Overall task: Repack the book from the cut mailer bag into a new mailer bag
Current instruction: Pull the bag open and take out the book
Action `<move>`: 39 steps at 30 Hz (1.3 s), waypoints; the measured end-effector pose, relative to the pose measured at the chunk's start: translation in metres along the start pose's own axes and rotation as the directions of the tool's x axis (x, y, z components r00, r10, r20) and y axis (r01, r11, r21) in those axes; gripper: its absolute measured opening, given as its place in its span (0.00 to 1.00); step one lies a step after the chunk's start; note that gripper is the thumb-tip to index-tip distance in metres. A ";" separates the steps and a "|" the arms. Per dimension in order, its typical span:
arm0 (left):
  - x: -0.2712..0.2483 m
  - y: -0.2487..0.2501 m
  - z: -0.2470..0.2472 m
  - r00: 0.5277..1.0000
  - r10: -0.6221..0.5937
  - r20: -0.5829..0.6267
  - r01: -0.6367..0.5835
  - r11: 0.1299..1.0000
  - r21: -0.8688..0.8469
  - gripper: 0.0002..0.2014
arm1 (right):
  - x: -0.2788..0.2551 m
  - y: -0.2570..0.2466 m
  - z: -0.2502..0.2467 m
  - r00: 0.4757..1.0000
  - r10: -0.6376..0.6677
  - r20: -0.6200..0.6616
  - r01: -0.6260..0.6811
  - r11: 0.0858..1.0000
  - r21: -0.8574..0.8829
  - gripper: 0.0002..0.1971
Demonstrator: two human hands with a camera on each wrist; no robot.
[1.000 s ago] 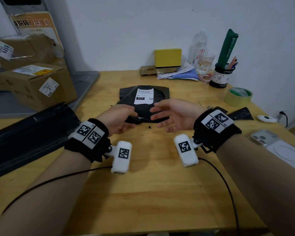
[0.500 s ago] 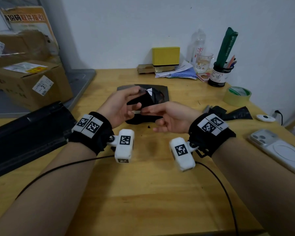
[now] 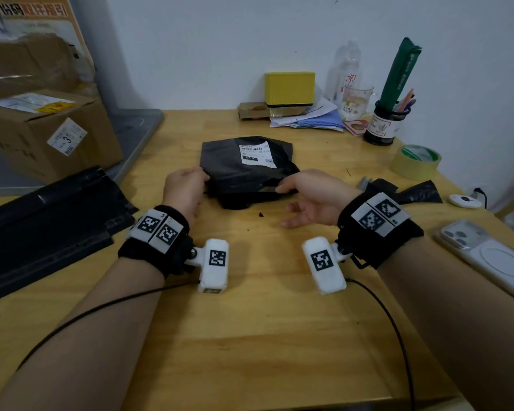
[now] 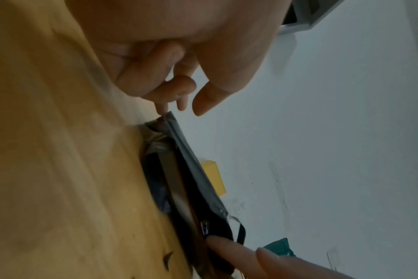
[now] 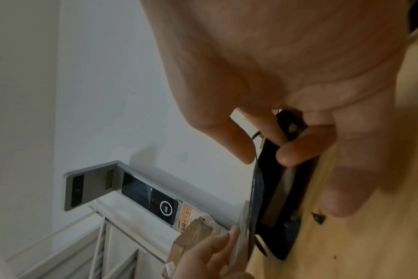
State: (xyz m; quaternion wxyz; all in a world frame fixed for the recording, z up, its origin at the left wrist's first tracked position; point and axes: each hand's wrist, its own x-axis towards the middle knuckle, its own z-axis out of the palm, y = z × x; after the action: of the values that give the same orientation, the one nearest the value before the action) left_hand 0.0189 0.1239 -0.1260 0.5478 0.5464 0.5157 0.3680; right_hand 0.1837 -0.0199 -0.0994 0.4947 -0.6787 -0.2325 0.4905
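Note:
The cut black mailer bag (image 3: pixel 244 173) with a white label lies flat mid-table, its cut mouth facing me. My left hand (image 3: pixel 184 188) holds the mouth's left corner with curled fingers (image 4: pixel 162 107). My right hand (image 3: pixel 309 194) pinches the upper layer at the right corner, thumb on top and a finger (image 5: pixel 298 147) inside. The mouth gapes, and the book's pale edge (image 4: pixel 172 169) (image 5: pixel 274 196) shows inside. A black stack of flat plastic, likely new mailer bags (image 3: pixel 42 221), lies at the left.
A cut-off black strip (image 3: pixel 410 192) lies right of my right hand. A tape roll (image 3: pixel 416 161), a phone (image 3: pixel 487 256) and a small white device (image 3: pixel 465 200) sit at the right. Cardboard boxes (image 3: pixel 42 132) stand left; a yellow box (image 3: pixel 290 89) and pen pot (image 3: pixel 383 126) at the back.
Half a second ago my left hand held the bag's upper layer raised. The bag now lies flat, and both hands have spread apart to its near corners.

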 end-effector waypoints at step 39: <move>0.036 -0.020 0.019 0.941 -0.221 0.256 0.292 0.913 -0.286 0.10 | 0.032 0.021 -0.014 0.986 -0.096 -0.134 0.137 0.932 0.336 0.12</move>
State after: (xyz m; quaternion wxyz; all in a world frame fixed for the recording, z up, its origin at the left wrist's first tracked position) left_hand 0.0410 0.1522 -0.1534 0.7259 0.4146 0.4535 0.3091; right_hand 0.2054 -0.0087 -0.1319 0.6465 -0.5940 -0.1541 0.4534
